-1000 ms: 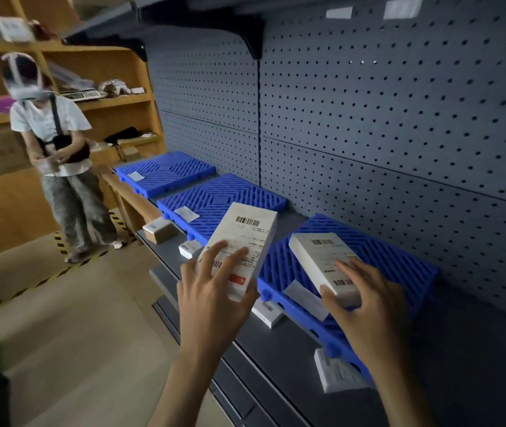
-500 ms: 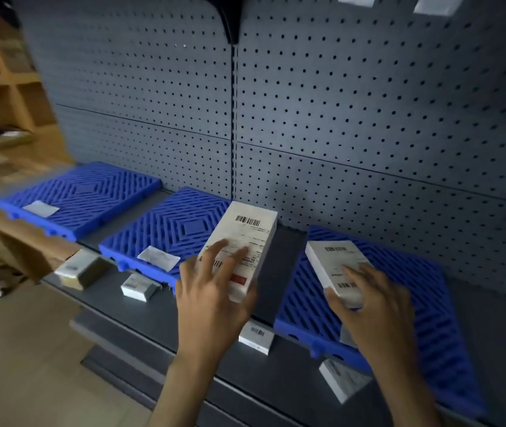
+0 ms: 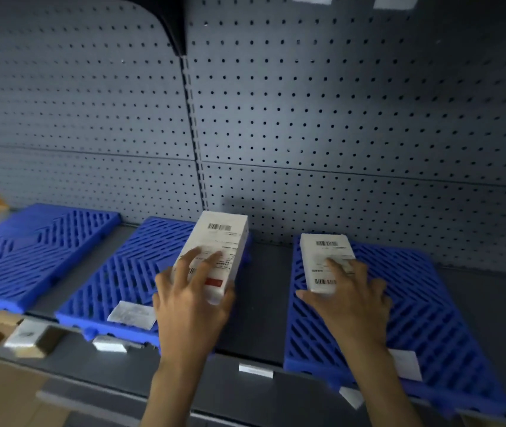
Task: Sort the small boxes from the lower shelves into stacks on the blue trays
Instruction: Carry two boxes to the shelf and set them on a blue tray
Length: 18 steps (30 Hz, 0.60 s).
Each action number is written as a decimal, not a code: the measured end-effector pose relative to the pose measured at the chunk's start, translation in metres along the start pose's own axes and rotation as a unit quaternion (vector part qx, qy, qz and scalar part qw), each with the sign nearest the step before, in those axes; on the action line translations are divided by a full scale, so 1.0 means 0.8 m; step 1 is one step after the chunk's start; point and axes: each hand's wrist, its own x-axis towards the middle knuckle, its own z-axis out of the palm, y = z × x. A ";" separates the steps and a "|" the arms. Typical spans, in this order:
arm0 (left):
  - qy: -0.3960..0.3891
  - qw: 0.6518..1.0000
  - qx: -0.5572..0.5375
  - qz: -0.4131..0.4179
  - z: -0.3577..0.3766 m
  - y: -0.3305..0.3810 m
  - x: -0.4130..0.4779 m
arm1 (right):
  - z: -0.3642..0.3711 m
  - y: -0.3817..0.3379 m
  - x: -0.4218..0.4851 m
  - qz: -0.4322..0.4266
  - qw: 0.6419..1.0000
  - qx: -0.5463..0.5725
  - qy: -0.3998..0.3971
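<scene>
My left hand [image 3: 188, 306] grips a white box with a barcode and a red patch [image 3: 219, 241], held tilted above the right edge of the middle blue tray [image 3: 122, 272]. My right hand [image 3: 350, 300] holds a second white barcoded box [image 3: 322, 251] that lies at the left side of the right blue tray [image 3: 424, 303], fingers spread over its near end. A third blue tray [image 3: 30, 251] sits at the far left of the grey shelf [image 3: 264, 288].
Grey pegboard [image 3: 307, 118] backs the shelf. White paper labels lie on the trays [image 3: 131, 314]. Small white price tags [image 3: 255, 370] line the shelf's front edge. A small tan-and-white box [image 3: 30, 337] sits at the front left of the shelf.
The view has swung right, away from the person and the wooden shelves. My left hand has carried its box over the middle tray; the right-hand box has settled lower on the right tray.
</scene>
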 end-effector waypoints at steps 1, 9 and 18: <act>0.001 1.000 0.001 -0.001 0.004 -0.004 0.005 | 0.001 -0.003 0.003 0.003 1.000 -0.001 0.001; -0.005 1.000 0.000 -0.010 0.023 -0.028 0.030 | 0.011 -0.018 0.018 0.023 0.999 -0.021 0.007; -0.018 1.000 0.011 -0.011 0.042 -0.039 0.047 | 0.026 -0.023 0.028 0.041 0.999 -0.021 0.026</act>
